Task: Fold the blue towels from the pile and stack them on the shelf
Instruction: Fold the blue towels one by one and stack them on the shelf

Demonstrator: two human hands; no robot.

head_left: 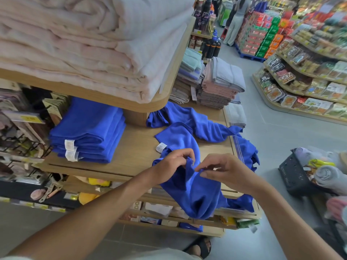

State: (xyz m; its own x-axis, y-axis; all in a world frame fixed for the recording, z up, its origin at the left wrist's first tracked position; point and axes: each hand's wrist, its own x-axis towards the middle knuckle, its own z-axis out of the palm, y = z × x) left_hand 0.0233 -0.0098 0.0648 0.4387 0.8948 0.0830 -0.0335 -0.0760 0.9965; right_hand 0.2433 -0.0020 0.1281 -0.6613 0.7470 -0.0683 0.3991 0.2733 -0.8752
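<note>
Pinched along a bunched upper edge just below the centre of the frame: one loose royal-blue microfibre towel (193, 192), not yet folded. Hangs over the front lip of the light wooden display shelf (135, 147), long axis running roughly top to bottom of the frame, lower end pointing down toward the floor, upper part trailing back onto the board toward a white care label. Gripped at frame left by the left hand (174, 162), fingers curled round the cloth, and at frame right by the right hand (223, 171), thumb and fingertips nipping the hem, both clamped on the fabric and close together. Judged to be the very start of this towel's fold, with no crease visible.

Done so far: a neat stack of folded blue towels (88, 132) at centre left on the same shelf, several deep, white labels facing out. Left to do: a rumpled pile of unfolded blue towels (199, 124) at centre right, sprawling to the shelf's right edge and spilling over it, count hard to tell. Perhaps midway, at a guess.

Further out: thick folded pale-pink blankets (84, 44) on the tier above at upper left, a stack of grey and dusty-pink towels (219, 85) at upper centre, a black plastic basket (293, 175) of rolled cloths at the right edge.
</note>
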